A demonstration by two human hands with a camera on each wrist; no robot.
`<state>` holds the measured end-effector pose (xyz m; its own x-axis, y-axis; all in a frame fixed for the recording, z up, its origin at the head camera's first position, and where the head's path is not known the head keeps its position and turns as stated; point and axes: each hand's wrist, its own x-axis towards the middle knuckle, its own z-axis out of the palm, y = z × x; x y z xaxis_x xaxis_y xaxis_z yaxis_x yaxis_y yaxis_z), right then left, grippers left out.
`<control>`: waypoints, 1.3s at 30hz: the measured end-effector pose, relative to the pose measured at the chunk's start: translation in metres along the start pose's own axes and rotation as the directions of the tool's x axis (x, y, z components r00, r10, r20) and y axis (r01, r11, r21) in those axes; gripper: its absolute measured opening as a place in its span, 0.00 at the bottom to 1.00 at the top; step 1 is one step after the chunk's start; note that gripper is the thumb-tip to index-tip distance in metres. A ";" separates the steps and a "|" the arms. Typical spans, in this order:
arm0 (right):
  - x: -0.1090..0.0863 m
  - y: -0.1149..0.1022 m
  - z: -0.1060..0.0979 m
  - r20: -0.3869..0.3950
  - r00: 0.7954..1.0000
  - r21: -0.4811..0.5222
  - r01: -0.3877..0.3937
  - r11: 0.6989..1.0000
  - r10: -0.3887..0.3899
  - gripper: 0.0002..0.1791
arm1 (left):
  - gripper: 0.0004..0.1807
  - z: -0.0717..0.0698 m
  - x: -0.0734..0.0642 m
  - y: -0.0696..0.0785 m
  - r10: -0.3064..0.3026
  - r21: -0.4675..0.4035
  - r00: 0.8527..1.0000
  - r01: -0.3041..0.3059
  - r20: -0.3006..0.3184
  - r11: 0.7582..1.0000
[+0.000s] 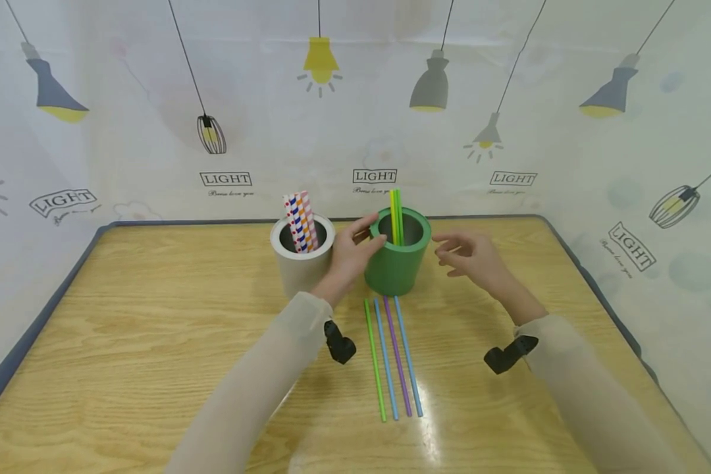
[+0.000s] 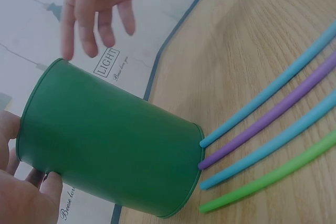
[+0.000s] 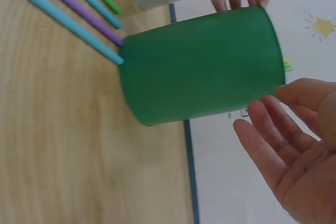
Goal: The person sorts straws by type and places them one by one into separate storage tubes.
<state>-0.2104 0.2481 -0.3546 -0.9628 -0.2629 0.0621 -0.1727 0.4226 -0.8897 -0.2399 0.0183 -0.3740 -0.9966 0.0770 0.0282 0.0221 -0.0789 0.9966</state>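
A green bucket (image 1: 394, 270) stands on the table with a few yellow and green straws (image 1: 396, 217) leaning inside. My left hand (image 1: 352, 253) rests against its left side near the rim, thumb toward the front and fingers spread along the wall. On the other side, my right hand (image 1: 474, 260) hovers beside the rim, its fingers loosely bent and holding nothing. Several plain straws lie side by side in front of the bucket: a green straw (image 1: 376, 362), a purple straw (image 1: 398, 359) and blue straws (image 1: 409, 359).
Left of the green bucket, close behind my left hand, is a white bucket (image 1: 299, 273) of patterned straws (image 1: 302, 224). The wooden table (image 1: 154, 342) ends in a dark edge against a wall covering (image 1: 272, 131) printed with lamps.
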 end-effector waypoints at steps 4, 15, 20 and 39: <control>-0.008 0.014 0.008 0.002 1.000 0.032 -0.017 0.999 0.017 0.19 | 0.25 0.000 0.000 0.000 0.036 0.020 0.999 -0.036 0.000 0.999; -0.020 0.049 0.045 0.189 0.978 0.030 -0.094 0.995 0.087 0.16 | 0.25 -0.001 -0.001 -0.001 0.041 0.002 0.999 -0.041 0.026 0.999; -0.025 0.053 0.062 0.211 0.964 0.005 -0.169 0.986 0.164 0.15 | 0.25 0.000 0.000 -0.003 0.048 0.010 0.999 -0.048 0.008 0.999; -0.027 0.050 0.091 0.131 0.972 0.043 -0.203 0.978 0.196 0.25 | 0.24 0.000 0.000 -0.004 0.058 0.022 0.998 -0.058 -0.009 0.998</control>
<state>-0.1747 0.1976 -0.4421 -0.9423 -0.2866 -0.1730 0.0352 0.4293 -0.9025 -0.2400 0.0181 -0.3783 -0.9944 0.0630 0.0851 0.0812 -0.0616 0.9948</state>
